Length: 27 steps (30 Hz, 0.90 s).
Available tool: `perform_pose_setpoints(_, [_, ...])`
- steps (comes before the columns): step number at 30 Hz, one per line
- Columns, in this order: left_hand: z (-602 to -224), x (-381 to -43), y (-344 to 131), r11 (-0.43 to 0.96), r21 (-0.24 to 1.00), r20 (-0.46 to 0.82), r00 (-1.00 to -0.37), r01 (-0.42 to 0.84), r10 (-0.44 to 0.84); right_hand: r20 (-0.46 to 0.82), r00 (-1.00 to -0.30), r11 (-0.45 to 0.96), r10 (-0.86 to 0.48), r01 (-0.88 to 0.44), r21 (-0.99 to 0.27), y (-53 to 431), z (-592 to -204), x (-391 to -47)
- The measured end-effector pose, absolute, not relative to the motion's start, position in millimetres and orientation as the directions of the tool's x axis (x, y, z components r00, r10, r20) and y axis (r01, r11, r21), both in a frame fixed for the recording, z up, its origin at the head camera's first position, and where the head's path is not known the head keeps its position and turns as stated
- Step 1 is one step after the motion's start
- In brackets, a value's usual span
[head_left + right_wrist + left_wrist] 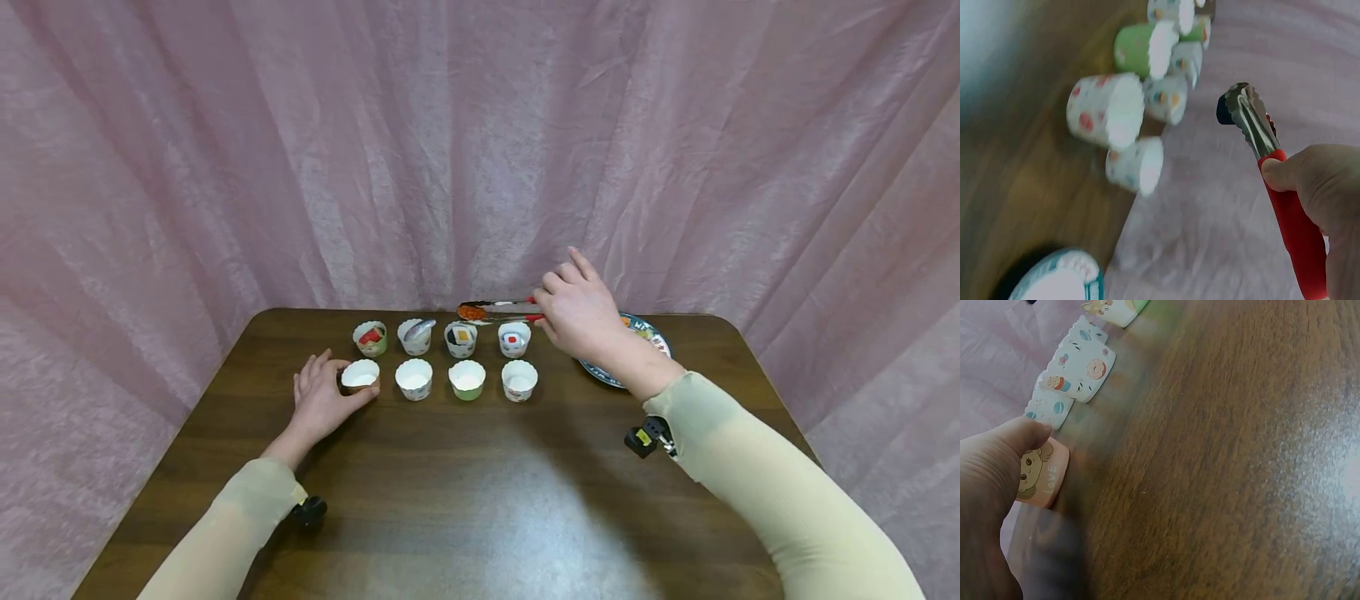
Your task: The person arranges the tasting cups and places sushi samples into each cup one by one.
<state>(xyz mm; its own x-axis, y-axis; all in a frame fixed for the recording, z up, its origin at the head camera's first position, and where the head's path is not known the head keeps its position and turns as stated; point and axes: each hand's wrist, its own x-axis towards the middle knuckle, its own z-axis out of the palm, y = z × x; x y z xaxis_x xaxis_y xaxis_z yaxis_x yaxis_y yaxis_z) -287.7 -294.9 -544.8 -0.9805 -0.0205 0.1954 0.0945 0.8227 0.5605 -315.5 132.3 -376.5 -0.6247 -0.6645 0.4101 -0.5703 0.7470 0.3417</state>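
Note:
My right hand (pixel 579 310) grips red-handled metal tongs (pixel 1260 134) above the back row of cups. Between the tong tips is a toy-like sushi piece (pixel 472 312) with an orange top; its side looks dark (pixel 1225 111) in the right wrist view. At the left end of the front row, my left hand (pixel 324 396) holds a paper baking cup (pixel 361 375) between thumb and fingers. In the left wrist view, its pinkish side (pixel 1047 478) bears an animal face and "LOVE", partly behind the thumb.
More front-row cups (pixel 414 380) extend rightward, white inside. Back-row cups (pixel 370 339) hold small pieces: one red (pixel 371 336), one silvery (pixel 420 330), others yellow or white. A patterned plate (pixel 660 340) lies at right, partly hidden by the right forearm. A pink curtain (pixel 465 150) hangs behind the table.

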Motion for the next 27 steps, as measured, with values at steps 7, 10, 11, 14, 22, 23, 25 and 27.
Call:
perform_pose_setpoints(7, [-545.7, -287.7, -293.3, 0.82, 0.565, 0.203, -0.979, 0.092, -0.03, 0.388, -0.593, 0.708, -0.705, -0.613, 0.351, 84.7, -387.0, -318.3])
perform_pose_setpoints(10, [-544.8, -287.3, -291.6, 0.82, 0.565, 0.196, -0.98, 0.088, -0.029, 0.381, -0.583, 0.696, -0.718, -0.624, 0.356, 65.8, -391.4, -318.6])
perform_pose_setpoints(11, [-544.4, -287.1, -291.1, 0.821, 0.564, 0.191, -0.981, 0.086, -0.029, 0.382, -0.578, 0.692, -0.721, -0.627, 0.358, 59.9, -392.9, -318.6])
perform_pose_setpoints(14, [-543.4, -286.4, -290.3, 0.82, 0.566, 0.174, -0.984, 0.082, -0.022, 0.383, -0.565, 0.681, -0.731, -0.642, 0.353, 43.3, -397.7, -318.9])
perform_pose_setpoints(22, [-544.6, -285.1, -291.2, 0.825, 0.562, 0.143, -0.99, 0.067, -0.017, 0.338, -0.568, 0.661, -0.75, -0.668, 0.342, 5.9, -406.9, -318.5])
perform_pose_setpoints(23, [-544.4, -284.9, -291.4, 0.824, 0.563, 0.14, -0.99, 0.067, -0.016, 0.333, -0.57, 0.66, -0.751, -0.67, 0.34, 2.1, -407.7, -318.6])
perform_pose_setpoints(25, [-543.9, -285.1, -291.7, 0.822, 0.566, 0.135, -0.991, 0.064, -0.017, 0.326, -0.571, 0.658, -0.753, -0.673, 0.339, -4.8, -409.3, -318.9])
perform_pose_setpoints(27, [-543.2, -285.1, -291.9, 0.821, 0.568, 0.129, -0.992, 0.06, -0.017, 0.326, -0.565, 0.651, -0.758, -0.68, 0.336, -10.4, -410.8, -318.9])
